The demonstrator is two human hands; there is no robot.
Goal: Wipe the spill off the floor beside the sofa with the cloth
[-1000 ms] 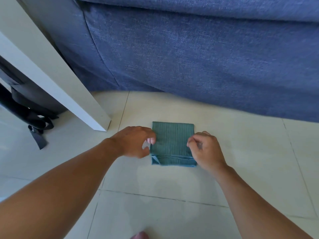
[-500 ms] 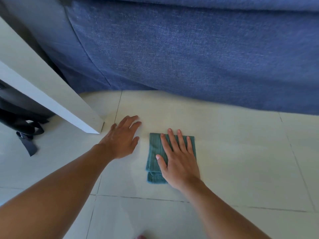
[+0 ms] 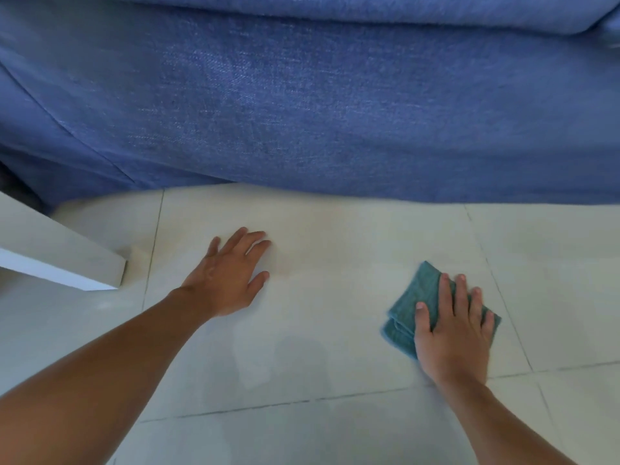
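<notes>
A folded teal cloth [image 3: 417, 298] lies on the pale tiled floor [image 3: 335, 330] in front of the blue sofa [image 3: 318, 95]. My right hand [image 3: 453, 330] presses flat on top of the cloth with fingers spread, covering its right half. My left hand [image 3: 231, 273] rests flat on the bare tile to the left, fingers apart, holding nothing. A faint damp sheen [image 3: 275, 357] shows on the tile between my arms; I cannot make out a distinct spill.
A white furniture leg [image 3: 67, 260] stands on the floor at the left. The sofa's front fills the whole upper half of the view and reaches down to the floor. Dark grout lines cross the tiles.
My right hand has slid the cloth to the right across the tile. My left hand stays flat on the floor. The view has shifted right, and the black bag at the left is gone.
</notes>
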